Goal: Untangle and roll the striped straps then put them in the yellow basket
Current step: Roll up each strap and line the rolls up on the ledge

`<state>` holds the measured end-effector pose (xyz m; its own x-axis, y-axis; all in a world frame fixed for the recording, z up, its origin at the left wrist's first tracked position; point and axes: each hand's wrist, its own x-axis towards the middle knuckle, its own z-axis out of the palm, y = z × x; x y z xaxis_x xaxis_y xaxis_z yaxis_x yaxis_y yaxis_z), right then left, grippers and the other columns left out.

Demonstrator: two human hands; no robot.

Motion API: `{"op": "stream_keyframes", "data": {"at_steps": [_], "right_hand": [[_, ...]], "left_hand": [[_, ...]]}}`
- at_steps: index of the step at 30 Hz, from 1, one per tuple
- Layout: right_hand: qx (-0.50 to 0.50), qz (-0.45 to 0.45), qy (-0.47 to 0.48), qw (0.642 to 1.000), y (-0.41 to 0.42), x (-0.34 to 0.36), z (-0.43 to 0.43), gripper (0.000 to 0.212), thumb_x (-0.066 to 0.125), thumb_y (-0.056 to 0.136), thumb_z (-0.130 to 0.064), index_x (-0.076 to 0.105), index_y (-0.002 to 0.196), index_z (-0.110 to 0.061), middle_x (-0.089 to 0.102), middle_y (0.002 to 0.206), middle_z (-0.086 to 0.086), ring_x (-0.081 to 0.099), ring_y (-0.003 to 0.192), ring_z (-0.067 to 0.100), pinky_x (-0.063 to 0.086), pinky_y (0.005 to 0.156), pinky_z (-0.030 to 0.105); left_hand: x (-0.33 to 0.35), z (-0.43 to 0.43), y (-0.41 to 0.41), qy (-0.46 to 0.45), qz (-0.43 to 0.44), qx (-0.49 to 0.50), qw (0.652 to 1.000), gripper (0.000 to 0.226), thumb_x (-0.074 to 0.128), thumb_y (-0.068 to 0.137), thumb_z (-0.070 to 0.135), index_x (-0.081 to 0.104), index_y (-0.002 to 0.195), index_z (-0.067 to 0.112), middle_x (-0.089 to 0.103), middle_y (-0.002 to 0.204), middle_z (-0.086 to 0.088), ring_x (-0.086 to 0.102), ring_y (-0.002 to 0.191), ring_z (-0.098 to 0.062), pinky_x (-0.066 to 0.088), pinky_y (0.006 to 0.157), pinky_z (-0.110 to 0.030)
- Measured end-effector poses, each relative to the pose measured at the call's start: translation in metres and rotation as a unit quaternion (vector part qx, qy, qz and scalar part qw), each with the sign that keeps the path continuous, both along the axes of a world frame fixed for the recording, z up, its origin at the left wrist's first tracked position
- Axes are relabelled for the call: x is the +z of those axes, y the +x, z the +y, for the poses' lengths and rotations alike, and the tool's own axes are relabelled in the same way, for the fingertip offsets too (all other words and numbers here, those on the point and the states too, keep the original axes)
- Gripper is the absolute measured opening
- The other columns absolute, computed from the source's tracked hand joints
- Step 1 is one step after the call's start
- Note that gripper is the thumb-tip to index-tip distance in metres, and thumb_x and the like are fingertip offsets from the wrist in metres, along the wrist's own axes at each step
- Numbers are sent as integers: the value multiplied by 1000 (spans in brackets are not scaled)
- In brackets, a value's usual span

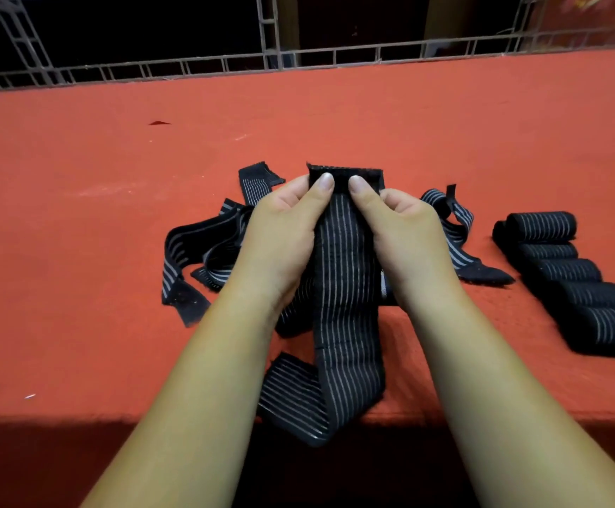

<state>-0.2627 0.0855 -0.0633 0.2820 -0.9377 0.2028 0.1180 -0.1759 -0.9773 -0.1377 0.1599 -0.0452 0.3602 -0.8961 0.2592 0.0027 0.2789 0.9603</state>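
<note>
Starting a roll at the strap's end.
Left hand [284,221] and right hand [405,229] pinch the striped strap [346,287] by its end; tight, even turns should follow.

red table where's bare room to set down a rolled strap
Bare: the wide left part of the red table, beside the tangled straps; the far strip up to the metal railing. Crowded: centre, where left hand and right hand pinch a strap; right, where rolled straps sit close to the tangle.
</note>
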Motion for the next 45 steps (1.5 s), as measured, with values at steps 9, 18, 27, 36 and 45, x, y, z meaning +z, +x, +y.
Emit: {"op": "stream_keyframes", "data": {"at_steps": [9,18,27,36,45], "right_hand": [[-88,-27,-82,992,-5,89,45,41,78,93,-58,66,103,-20,72,89,-6,67,70,8,54,66,32],[-51,-13,-118,992,-22,177,89,56,64,101,-63,73,93,-8,81,87,4,76,76,22,57,70,44],[-27,-13,-150,988,-37,201,106,35,64,106,-43,77,104,-10,81,98,8,74,81,18,57,77,39],[46,-59,-39,996,-38,166,118,7,67,103,-19,65,111,-19,70,95,8,66,70,19,52,56,29],[122,-93,138,979,-33,140,119,23,62,100,-24,70,113,-8,68,86,11,70,67,28,61,63,41]], "left_hand": [[88,38,-9,-67,-20,11,998,26,57,113,25,78,120,11,81,113,-18,78,110,-38,60,102,-59],[178,75,-27,-121,-8,-18,992,27,56,113,22,74,121,3,77,119,-26,75,106,-32,57,106,-53],[205,96,-30,-80,40,-34,995,28,57,112,25,71,127,4,79,113,-17,77,101,-27,62,94,-44],[165,113,-13,20,-32,28,999,24,70,105,32,77,119,13,81,92,-6,75,72,-17,57,56,-27],[122,99,1,52,63,-44,996,38,70,105,24,70,129,-5,70,106,-19,63,97,-33,52,87,-42]]}}
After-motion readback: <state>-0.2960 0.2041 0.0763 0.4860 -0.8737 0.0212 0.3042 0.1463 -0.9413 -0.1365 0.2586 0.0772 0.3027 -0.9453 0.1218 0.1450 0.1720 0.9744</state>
